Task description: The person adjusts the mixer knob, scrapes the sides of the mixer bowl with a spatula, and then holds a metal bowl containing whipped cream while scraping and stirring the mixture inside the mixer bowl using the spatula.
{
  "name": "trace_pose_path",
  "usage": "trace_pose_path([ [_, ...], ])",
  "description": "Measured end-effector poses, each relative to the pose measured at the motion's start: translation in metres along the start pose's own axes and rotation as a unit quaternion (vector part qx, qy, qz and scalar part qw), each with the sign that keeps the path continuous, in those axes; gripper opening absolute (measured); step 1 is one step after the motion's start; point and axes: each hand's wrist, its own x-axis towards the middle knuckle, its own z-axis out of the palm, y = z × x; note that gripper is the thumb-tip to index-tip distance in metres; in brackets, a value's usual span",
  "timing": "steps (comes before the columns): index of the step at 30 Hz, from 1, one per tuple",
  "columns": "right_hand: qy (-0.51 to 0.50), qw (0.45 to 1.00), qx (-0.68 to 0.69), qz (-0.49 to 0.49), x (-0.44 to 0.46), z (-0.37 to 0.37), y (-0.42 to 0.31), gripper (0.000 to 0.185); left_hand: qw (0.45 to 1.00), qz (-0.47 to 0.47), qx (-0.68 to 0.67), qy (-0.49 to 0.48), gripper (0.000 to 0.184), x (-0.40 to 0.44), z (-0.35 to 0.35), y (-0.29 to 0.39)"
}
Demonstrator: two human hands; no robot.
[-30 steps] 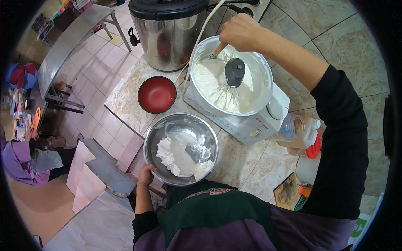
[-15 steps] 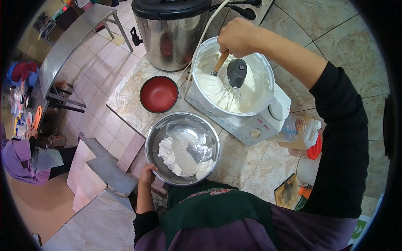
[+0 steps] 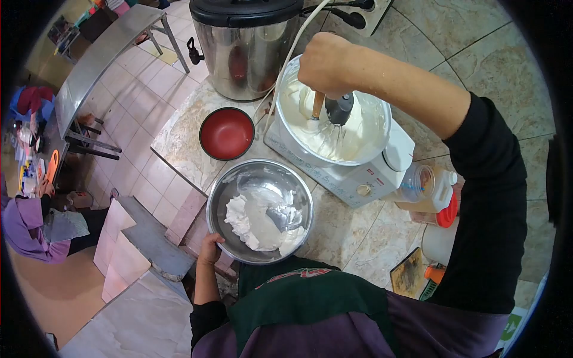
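Note:
My right hand (image 3: pixel 327 64) is closed around the wooden handle of a spatula (image 3: pixel 317 106). Its lower end is in white cream (image 3: pixel 361 122), inside the white mixer bowl (image 3: pixel 285 131). Beside the spatula stands the mixer's dark grey hub (image 3: pixel 339 111) with wire whisks, partly covered by my hand. The bowl sits on a white stand mixer base (image 3: pixel 358 182). With my left hand (image 3: pixel 210 247) I grip the near-left rim of a stainless steel bowl (image 3: pixel 230 179). Clumps of white cream (image 3: pixel 239 218) and some pale liquid lie in it.
A red bowl (image 3: pixel 227 133) stands left of the mixer, before a steel urn (image 3: pixel 245 59) with a tap. A white cable (image 3: pixel 295 36) runs past the mixer. Jars and a jug (image 3: pixel 439 188) stand at right. Another person (image 3: pixel 36 221) works at far left.
My right hand has shifted slightly left and down toward me. The spatula has swung from slanted to nearly upright, closer to the hub. My left hand and the steel bowl stay put.

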Motion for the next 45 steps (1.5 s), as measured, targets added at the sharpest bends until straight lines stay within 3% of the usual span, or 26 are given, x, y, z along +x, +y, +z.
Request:
trace_pose_path([
  [1,0.010,1.000,-0.020,-0.011,0.000,-0.003,-0.001,0.008,1.000,0.009,-0.007,0.016,0.013,0.000,0.003,0.001],
  [11,0.092,0.989,-0.106,-0.048,-0.015,-0.030,-0.002,0.012,1.000,0.016,-0.020,-0.003,0.011,0.001,-0.004,0.000],
  [13,0.109,0.987,-0.107,-0.044,-0.019,-0.034,0.001,0.011,0.998,-0.021,0.011,-0.062,0.036,0.006,-0.018,-0.003],
  [17,0.126,0.985,-0.114,-0.036,-0.027,-0.039,0.005,0.009,0.999,-0.016,-0.014,-0.049,0.028,0.003,-0.011,-0.002],
  [23,0.171,0.976,-0.135,-0.024,-0.048,-0.051,0.018,0.016,0.999,-0.018,-0.019,-0.046,0.039,0.008,-0.018,-0.008],
  [26,0.188,0.978,-0.063,-0.063,-0.064,-0.065,0.026,0.014,0.999,-0.012,-0.025,-0.037,0.046,0.007,-0.012,-0.008],
  [28,0.148,0.986,-0.081,0.003,-0.055,-0.057,0.026,0.014,0.999,-0.010,-0.029,0.018,0.012,0.005,-0.004,-0.005],
  [29,0.148,0.986,-0.082,0.004,-0.052,-0.053,0.026,0.014,0.999,-0.009,-0.029,0.017,0.012,0.006,-0.006,-0.005],
  [31,0.160,0.983,-0.086,0.026,-0.048,-0.046,0.023,0.014,0.999,-0.017,-0.027,-0.039,0.049,0.006,-0.011,-0.005],
  [35,0.217,0.964,-0.140,0.056,-0.021,-0.005,0.013,0.014,0.999,-0.020,0.002,-0.034,0.050,0.002,-0.010,0.001],
  [37,0.249,0.963,-0.096,0.048,-0.013,0.016,0.014,0.016,0.998,-0.038,-0.009,-0.044,0.051,0.006,-0.019,-0.006],
  [41,0.209,0.973,-0.056,0.084,0.008,0.062,0.019,0.013,0.999,-0.016,-0.028,-0.041,0.052,0.009,-0.020,-0.011],
  [45,0.253,0.965,-0.040,0.057,-0.002,0.062,0.016,0.010,0.999,-0.011,-0.012,-0.029,0.053,0.007,-0.016,-0.007],
])
